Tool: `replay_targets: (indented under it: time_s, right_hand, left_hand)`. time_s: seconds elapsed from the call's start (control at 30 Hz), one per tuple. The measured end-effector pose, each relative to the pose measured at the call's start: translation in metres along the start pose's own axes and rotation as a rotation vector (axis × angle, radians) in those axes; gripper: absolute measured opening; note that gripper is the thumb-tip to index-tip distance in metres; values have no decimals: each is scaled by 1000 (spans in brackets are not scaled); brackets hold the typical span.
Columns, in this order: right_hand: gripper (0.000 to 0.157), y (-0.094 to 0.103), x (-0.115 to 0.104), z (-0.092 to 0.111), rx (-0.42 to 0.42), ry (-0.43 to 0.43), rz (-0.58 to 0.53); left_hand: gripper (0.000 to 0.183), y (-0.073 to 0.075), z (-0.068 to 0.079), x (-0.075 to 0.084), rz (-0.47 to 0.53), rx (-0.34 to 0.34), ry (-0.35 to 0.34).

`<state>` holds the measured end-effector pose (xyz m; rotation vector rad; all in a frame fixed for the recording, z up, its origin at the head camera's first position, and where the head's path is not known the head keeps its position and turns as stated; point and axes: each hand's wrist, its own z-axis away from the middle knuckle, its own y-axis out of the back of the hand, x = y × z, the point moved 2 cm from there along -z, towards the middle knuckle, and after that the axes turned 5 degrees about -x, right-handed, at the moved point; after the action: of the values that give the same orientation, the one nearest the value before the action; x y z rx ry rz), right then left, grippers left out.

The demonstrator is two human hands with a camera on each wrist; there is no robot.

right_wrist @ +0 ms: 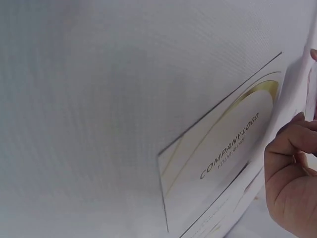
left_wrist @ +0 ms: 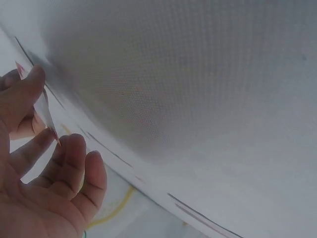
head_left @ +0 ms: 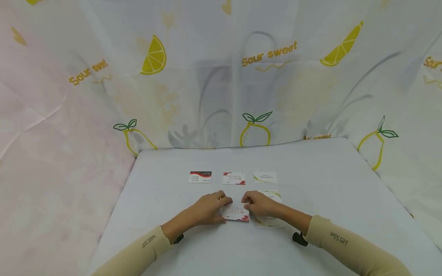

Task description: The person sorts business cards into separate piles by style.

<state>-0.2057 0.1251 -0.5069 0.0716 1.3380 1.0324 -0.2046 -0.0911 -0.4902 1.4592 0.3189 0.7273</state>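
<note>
Between my two hands is a white business card with red floral corners (head_left: 236,213), lifted off the table and slightly tilted. My left hand (head_left: 208,209) holds its left side, thumb at the near corner and fingertips at the far one. In the left wrist view, the card (left_wrist: 45,111) appears nearly edge-on between thumb and fingers. My right hand (head_left: 260,204) pinches its far right corner between thumb and curled fingers. Beneath the right hand lie two white cards with gold curves, the far one (head_left: 275,194) partly covered and the near one (right_wrist: 218,158) reading "COMPANY LOGO".
Farther back, three cards lie in a row: a red, black and white card (head_left: 200,177), a floral card (head_left: 234,178) and a gold-curved card (head_left: 265,177). A white cloth covers the table (head_left: 155,165). Behind it hangs a lemon-printed curtain (head_left: 214,88).
</note>
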Motion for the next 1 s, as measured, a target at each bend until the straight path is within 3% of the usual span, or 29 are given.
replay_targets:
  time_s: [0.1,0.27,0.53,0.83,1.0]
  right_hand:
    - [7,-4,0,2,24,11,21]
    - [12,-6,-7,4,102,57,152]
    - [53,-2,-18,5,187,154,403]
    - [57,3,-17,1,179,119,517]
    - [71,4,-15,-1,150,106,525]
  left_hand:
    - [60,-3,1,1,9,-4,17]
    - [59,0,0,-2,0,12,32]
    - [60,8,-4,-11,19,23,64]
    - [59,10,-9,-15,32,6,56]
    - [58,9,-12,-21,49,15,73]
